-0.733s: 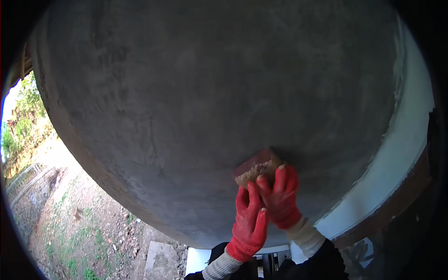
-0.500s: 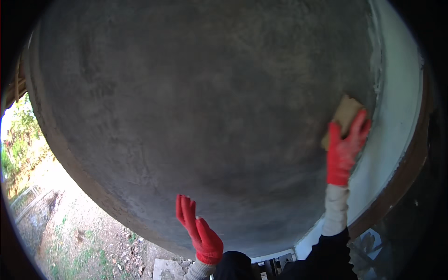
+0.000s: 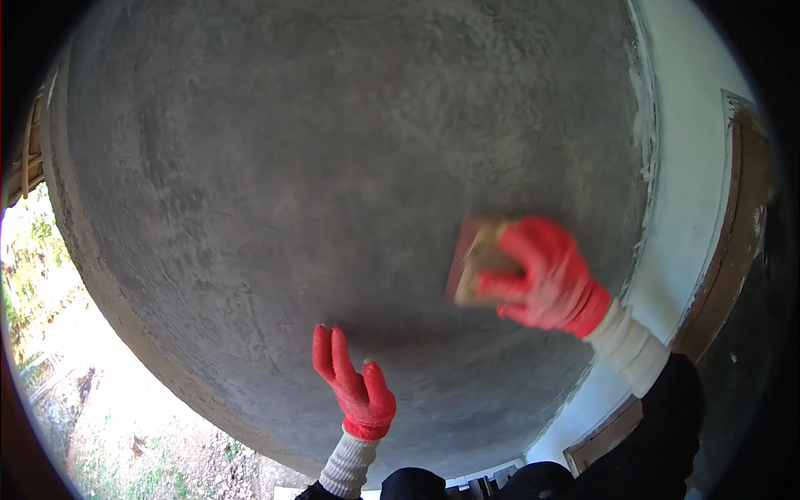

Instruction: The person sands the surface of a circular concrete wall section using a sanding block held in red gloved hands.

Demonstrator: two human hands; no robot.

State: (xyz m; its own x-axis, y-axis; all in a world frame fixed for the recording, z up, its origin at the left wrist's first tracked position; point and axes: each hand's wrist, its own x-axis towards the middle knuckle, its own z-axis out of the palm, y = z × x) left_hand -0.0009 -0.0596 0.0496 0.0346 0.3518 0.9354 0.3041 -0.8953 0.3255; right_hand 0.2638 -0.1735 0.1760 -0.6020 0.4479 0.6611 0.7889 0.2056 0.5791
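Rough tan block (image 3: 485, 265) moved leftward across mottled grey wall (image 3: 333, 167), clamped in right hand (image 3: 550, 277); left hand (image 3: 358, 392) apart, splayed.

Before a wall (image 3: 333, 167), a block (image 3: 475, 279) is held by the right hand (image 3: 546, 275), right of centre. The left hand (image 3: 358, 396) is placed lower and to the left, well apart from the block. The wall is bordered on the right by a second wall (image 3: 687, 167); past its left edge, ground (image 3: 142, 433) is seen below a roof (image 3: 31, 158).
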